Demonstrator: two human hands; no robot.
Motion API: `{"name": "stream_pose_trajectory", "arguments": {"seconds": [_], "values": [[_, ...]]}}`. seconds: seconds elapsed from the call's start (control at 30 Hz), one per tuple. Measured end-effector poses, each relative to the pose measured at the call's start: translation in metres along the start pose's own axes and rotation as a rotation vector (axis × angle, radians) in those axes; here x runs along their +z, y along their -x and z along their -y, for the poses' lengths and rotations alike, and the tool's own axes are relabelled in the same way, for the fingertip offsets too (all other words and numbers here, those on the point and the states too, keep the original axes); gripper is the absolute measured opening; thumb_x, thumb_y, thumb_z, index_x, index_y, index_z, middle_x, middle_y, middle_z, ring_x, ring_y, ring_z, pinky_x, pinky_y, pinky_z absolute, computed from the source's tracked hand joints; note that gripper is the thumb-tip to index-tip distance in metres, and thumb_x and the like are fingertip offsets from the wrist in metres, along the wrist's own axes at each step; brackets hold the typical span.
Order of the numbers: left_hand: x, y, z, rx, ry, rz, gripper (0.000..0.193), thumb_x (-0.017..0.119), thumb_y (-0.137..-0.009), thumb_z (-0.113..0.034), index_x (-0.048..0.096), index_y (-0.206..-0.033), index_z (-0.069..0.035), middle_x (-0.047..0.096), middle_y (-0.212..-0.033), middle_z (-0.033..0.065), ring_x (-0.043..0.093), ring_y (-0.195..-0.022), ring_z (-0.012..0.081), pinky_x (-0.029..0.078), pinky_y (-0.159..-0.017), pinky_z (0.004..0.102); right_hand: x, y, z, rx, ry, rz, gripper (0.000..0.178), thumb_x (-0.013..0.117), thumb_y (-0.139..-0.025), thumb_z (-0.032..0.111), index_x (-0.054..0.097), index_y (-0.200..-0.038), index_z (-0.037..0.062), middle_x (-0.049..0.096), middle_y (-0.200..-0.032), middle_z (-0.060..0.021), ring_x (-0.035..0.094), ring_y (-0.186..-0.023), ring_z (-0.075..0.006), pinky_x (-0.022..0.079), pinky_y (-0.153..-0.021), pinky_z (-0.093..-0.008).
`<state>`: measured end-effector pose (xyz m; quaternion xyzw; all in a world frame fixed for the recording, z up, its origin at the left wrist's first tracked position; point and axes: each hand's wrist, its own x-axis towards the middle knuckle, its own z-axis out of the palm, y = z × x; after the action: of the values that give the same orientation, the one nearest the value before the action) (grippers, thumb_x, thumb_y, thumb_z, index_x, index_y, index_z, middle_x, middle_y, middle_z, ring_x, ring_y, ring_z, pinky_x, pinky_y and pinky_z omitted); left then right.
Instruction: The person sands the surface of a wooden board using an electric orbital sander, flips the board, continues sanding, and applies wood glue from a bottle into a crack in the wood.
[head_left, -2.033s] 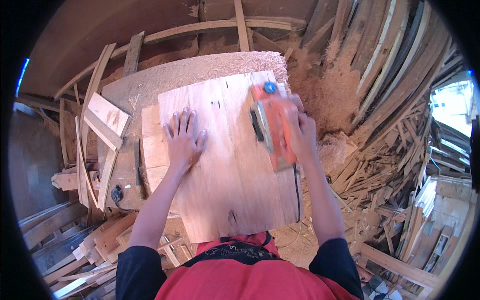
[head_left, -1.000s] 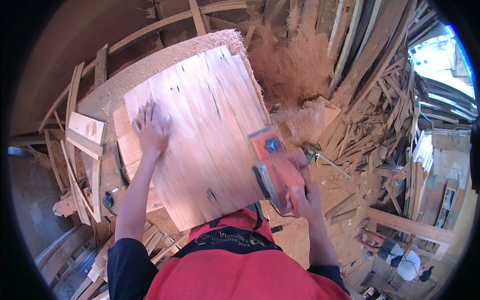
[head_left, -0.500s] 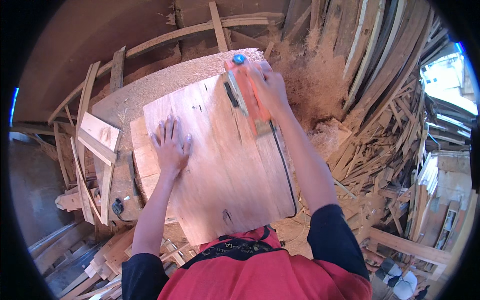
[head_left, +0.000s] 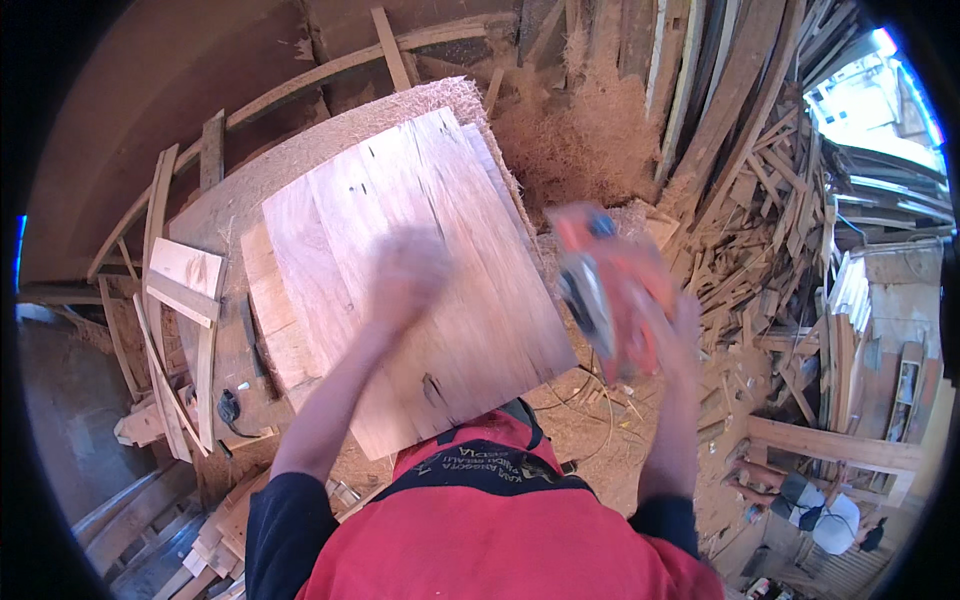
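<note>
A square wooden panel [head_left: 470, 320] with a few dark knots and cracks lies on the workbench in front of me. My right hand [head_left: 675, 325] grips an orange electric planer [head_left: 612, 265] with a blue knob. The planer is off the panel, in the air past its right edge, and tilted so that part of its metal underside shows; motion smears it. Over the middle of the panel is my left hand [head_left: 408, 272], so blurred that its fingers cannot be made out, nor whether it touches the wood.
Under the panel are other boards [head_left: 268, 290] and a shavings-covered bench top [head_left: 330, 140]. A small wooden frame piece [head_left: 185, 280] and a black plug-like object [head_left: 229, 405] lie at left. Scrap wood [head_left: 745, 250] is heaped at right. Another person [head_left: 810, 505] is at lower right.
The planer has come off the panel's far right part, toward me and to the right, in my right hand. My left hand has left its flat, spread rest and moved right.
</note>
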<state>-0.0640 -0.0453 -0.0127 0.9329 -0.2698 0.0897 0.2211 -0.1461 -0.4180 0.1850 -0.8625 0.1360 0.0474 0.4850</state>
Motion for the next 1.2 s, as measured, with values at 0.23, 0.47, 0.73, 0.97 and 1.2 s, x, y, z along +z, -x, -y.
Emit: {"name": "stream_pose_trajectory", "arguments": {"seconds": [0.23, 0.47, 0.73, 0.97, 1.2], "values": [[0.056, -0.056, -0.206, 0.575, 0.24, 0.427, 0.042, 0.052, -0.101, -0.044, 0.075, -0.091, -0.01, 0.071, -0.118, 0.0135, 0.058, -0.124, 0.0325, 0.035, -0.113, 0.0531, -0.047, 0.259, -0.207, 0.289, -0.176, -0.623, 0.03, 0.071, -0.095, 0.026, 0.069, -0.112, 0.0017, 0.068, -0.089, 0.0003, 0.057, -0.071, -0.0069, 0.046, -0.062, -0.0254], [0.026, -0.08, -0.22, 0.479, -0.063, 0.615, 0.056, 0.038, -0.103, -0.043, 0.075, -0.076, -0.01, 0.07, -0.074, 0.0134, 0.068, -0.082, 0.0354, 0.044, -0.091, 0.0496, 0.024, 0.389, -0.34, 0.701, -0.425, -0.861, 0.03, 0.073, -0.094, 0.027, 0.069, -0.109, 0.0014, 0.069, -0.085, -0.004, 0.063, -0.073, -0.0159, 0.052, -0.063, -0.0321], [-0.272, -0.064, -0.199, 0.543, 0.137, -0.316, 0.027, 0.064, -0.079, -0.027, 0.058, -0.065, -0.005, 0.055, -0.065, 0.0111, 0.055, -0.067, 0.0338, 0.043, -0.068, 0.0452, 0.114, 0.401, -0.418, 0.953, -0.549, -0.782, 0.033, 0.076, -0.09, 0.032, 0.068, -0.095, -0.0006, 0.061, -0.066, -0.0023, 0.055, -0.049, -0.0121, 0.042, -0.04, -0.0293], [-0.323, 0.129, -0.144, 0.295, 0.776, -0.989, 0.04, 0.044, -0.094, -0.035, 0.068, -0.085, -0.004, 0.064, -0.111, 0.0181, 0.056, -0.114, 0.0276, 0.034, -0.114, 0.0548, 0.149, 0.362, -0.518, 0.617, -0.553, -0.593, 0.024, 0.07, -0.093, 0.025, 0.07, -0.105, 0.0047, 0.063, -0.072, -0.0024, 0.06, -0.058, -0.0133, 0.048, -0.048, -0.0287], [-0.273, 0.315, -0.071, -0.743, 1.251, -0.859, 0.061, 0.046, -0.104, -0.044, 0.052, -0.145, 0.001, 0.048, -0.15, 0.0184, 0.05, -0.134, 0.0296, 0.038, -0.115, 0.0436, 0.115, 0.298, -0.466, 0.79, -0.43, -0.412, 0.032, 0.07, -0.095, 0.035, 0.064, -0.105, 0.0046, 0.062, -0.068, -0.0072, 0.06, -0.051, -0.0181, 0.048, -0.044, -0.0319]]}}
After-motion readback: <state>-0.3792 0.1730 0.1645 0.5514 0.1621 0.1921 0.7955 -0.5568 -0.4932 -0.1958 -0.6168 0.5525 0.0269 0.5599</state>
